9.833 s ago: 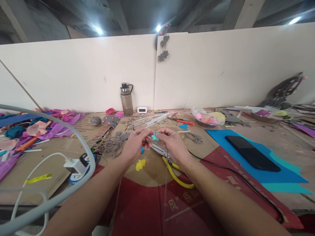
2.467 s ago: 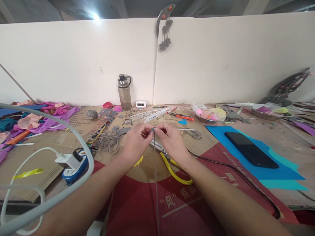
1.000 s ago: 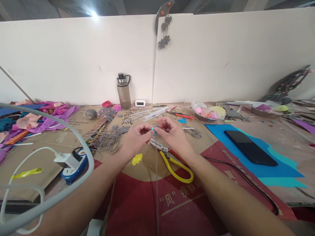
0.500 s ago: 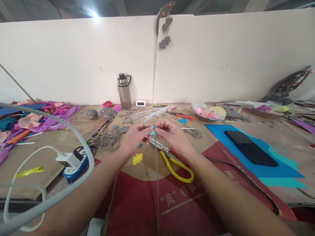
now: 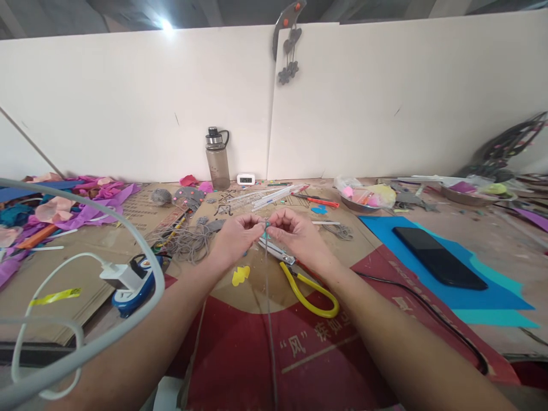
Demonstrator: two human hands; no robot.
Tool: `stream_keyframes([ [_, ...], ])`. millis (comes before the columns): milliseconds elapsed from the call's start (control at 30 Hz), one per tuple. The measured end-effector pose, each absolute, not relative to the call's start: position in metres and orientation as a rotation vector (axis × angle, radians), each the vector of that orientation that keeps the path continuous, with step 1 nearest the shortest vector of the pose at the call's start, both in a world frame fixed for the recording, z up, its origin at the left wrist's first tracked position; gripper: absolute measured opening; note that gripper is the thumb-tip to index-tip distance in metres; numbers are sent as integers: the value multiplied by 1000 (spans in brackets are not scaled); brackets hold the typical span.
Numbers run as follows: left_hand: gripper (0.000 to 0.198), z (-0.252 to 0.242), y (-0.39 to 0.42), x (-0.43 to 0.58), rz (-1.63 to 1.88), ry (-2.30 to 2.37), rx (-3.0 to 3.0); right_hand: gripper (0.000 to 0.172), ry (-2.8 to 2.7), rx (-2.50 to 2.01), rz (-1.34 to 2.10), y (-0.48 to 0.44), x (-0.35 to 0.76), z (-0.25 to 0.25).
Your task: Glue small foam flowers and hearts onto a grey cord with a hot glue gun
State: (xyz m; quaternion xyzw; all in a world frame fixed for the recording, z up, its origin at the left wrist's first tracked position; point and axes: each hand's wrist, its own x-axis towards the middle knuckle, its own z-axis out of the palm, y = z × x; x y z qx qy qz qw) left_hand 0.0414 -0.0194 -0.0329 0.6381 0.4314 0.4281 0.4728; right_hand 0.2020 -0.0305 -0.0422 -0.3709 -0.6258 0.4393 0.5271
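Note:
My left hand (image 5: 242, 233) and my right hand (image 5: 291, 233) meet at the middle, thumbs and forefingers pinched together. Between the fingertips sits a small teal piece (image 5: 268, 226), mostly hidden by the fingers. A grey yarn (image 5: 269, 319) hangs from it, running down over the cardboard toward me. Just below my right hand lie scissors (image 5: 308, 294) with yellow-covered handles, next to a utility knife (image 5: 277, 251), partly covered by the hand. A yellow cut-out piece (image 5: 241, 275) rests below my left hand.
Loose grey yarn (image 5: 188, 240) lies at the left, near a blue power strip (image 5: 136, 291) with a charger. A white cable (image 5: 158, 274) arches across the left foreground. A phone (image 5: 436, 257) lies on blue sheets (image 5: 488, 299). A bottle (image 5: 218, 162) stands at the back.
The fingertips have closed in around the teal piece, so less of it shows. The hanging yarn has shifted slightly left at its upper part.

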Motion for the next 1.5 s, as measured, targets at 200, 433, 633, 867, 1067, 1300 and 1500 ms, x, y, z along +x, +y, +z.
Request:
stream_keyframes([
  [200,29,-32,-18,42,969,894,1298,26,-1398,-944,1084,-26,207,-42],
  [433,32,-32,-11,40,1085,912,1168,26,-1665,-1520,292,-18,251,-34],
  [633,25,-35,-7,38,1181,930,1166,24,-1902,-1929,317,4,259,-74],
  [867,18,-40,1,31,1321,1069,1322,8,-1546,-1960,679,4,256,-58],
  [1067,19,-40,6,26,1409,1077,1266,14,-1370,-1307,974,-17,243,-34],
  [1300,20,-34,7,24,1412,974,1062,11,-1614,-1127,941,-34,233,-24],
  [1500,19,-34,6,25,1407,961,1092,23,-1732,-1251,694,-37,231,-26],
])
